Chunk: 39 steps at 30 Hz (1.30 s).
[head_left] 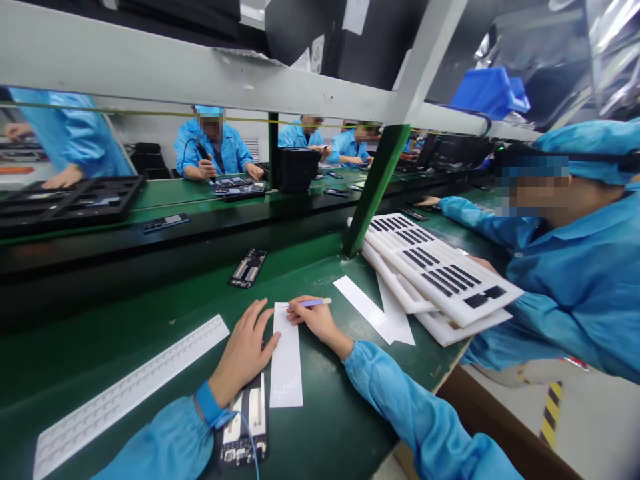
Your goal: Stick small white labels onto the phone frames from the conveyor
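My left hand (245,353) lies flat with fingers stretched, pressing the left edge of a white paper strip (286,363) on the green bench. An opened phone body (244,420) lies under that wrist. My right hand (315,321) is closed on a thin blue-handled tool (313,303) whose tip touches the strip's top end.
A long white sticker sheet (130,390) lies left. Another phone frame (248,268) sits on the dark conveyor. Two white strips (373,310) lie right, beside stacked white foam trays (440,277) held by a co-worker in blue (575,267). A green post (375,187) stands ahead.
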Available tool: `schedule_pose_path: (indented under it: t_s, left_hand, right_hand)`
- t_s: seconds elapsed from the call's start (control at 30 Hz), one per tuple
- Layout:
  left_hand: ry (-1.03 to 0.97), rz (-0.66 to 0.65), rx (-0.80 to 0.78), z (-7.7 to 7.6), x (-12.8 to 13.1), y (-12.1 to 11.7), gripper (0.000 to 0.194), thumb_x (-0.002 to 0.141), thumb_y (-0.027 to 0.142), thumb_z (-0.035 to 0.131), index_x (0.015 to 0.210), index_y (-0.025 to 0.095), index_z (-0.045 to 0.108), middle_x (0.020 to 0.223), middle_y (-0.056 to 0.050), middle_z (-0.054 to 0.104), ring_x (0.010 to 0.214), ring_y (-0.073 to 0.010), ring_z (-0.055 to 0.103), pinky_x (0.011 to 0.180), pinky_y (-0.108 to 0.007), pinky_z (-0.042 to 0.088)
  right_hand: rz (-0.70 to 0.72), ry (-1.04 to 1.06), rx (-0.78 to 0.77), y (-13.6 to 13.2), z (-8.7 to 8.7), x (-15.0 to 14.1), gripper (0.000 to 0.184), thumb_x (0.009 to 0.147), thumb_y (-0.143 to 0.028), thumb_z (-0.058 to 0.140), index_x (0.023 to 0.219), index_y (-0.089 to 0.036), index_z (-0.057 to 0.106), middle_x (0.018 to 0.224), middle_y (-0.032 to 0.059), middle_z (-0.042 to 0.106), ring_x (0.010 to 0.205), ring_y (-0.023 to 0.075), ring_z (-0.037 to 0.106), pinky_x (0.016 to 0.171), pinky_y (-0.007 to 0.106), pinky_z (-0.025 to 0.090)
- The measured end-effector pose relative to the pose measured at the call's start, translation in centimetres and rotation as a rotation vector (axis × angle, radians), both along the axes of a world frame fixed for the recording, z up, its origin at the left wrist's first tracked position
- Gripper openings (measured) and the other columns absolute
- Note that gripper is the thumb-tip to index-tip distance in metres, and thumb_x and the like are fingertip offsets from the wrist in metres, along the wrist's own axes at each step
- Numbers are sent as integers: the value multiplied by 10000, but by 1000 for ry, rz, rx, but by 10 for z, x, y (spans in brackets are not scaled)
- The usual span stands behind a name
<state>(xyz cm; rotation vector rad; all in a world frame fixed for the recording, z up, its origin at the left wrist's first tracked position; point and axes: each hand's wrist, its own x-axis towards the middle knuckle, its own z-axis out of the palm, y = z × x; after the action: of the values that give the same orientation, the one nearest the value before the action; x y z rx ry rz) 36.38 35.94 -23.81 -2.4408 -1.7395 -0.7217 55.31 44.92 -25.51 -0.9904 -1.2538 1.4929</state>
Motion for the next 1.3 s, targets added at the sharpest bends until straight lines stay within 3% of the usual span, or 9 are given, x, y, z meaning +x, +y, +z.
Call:
schedule_pose_path:
  t_s: [0.1, 0.23, 0.33, 0.53, 0.87, 1.1, 1.3]
  left_hand:
    - [-71, 76, 12, 5, -22, -28, 380, 962, 394, 458, 1266, 169, 499, 1488, -122, 357, 1413, -288, 289, 1137, -486, 340]
    - [-32, 107, -53, -2, -54, -86, 448, 923, 424, 528, 1315, 217, 469, 1508, -99, 340, 1404, -301, 307, 1120, -491, 367]
    - [25, 115, -86, -7, -64, -112, 532, 903, 441, 555, 1377, 233, 436, 1522, -88, 337, 1422, -312, 279, 1116, -482, 371]
    - [78, 102, -65, -7, -62, -105, 593, 921, 449, 514, 1444, 205, 376, 1506, -97, 381, 1428, -292, 283, 1147, -486, 306]
    - [121, 74, -59, -14, -60, -103, 544, 936, 456, 482, 1429, 231, 433, 1467, -64, 448, 1378, -283, 366, 1125, -453, 325]
    - [140, 77, -41, -15, -60, -104, 529, 939, 451, 482, 1421, 237, 445, 1460, -46, 459, 1358, -274, 393, 1121, -457, 327]
    - [159, 82, -80, -12, -58, -104, 478, 944, 420, 471, 1410, 313, 474, 1514, -23, 383, 1412, -321, 294, 1102, -517, 357]
  right_hand:
    - [25, -3, -1, -13, 5, 0, 539, 627, -600, 822, 791, -111, 667, 725, 104, 696, 574, 191, 670, 509, 255, 561]
    - [263, -16, -50, -46, 6, -17, 515, 666, -592, 812, 797, -114, 674, 729, 99, 700, 566, 186, 676, 513, 252, 561]
    - [365, -18, -68, -66, 7, -38, 517, 681, -589, 799, 834, -112, 673, 722, 91, 698, 578, 188, 683, 517, 253, 562]
    - [414, -25, -76, -63, 4, -64, 419, 680, -486, 794, 805, -107, 665, 680, 74, 690, 552, 175, 673, 471, 215, 533]
    - [460, -90, -102, -62, -3, -59, 329, 714, -412, 751, 809, -107, 671, 725, 93, 705, 605, 202, 700, 433, 187, 504]
    - [443, -124, -93, -63, 3, -61, 268, 712, -366, 719, 787, -115, 662, 692, 71, 693, 568, 177, 683, 428, 175, 495]
    - [353, -131, -54, -66, 5, -64, 230, 710, -355, 665, 760, -132, 634, 634, 45, 665, 471, 139, 619, 383, 168, 464]
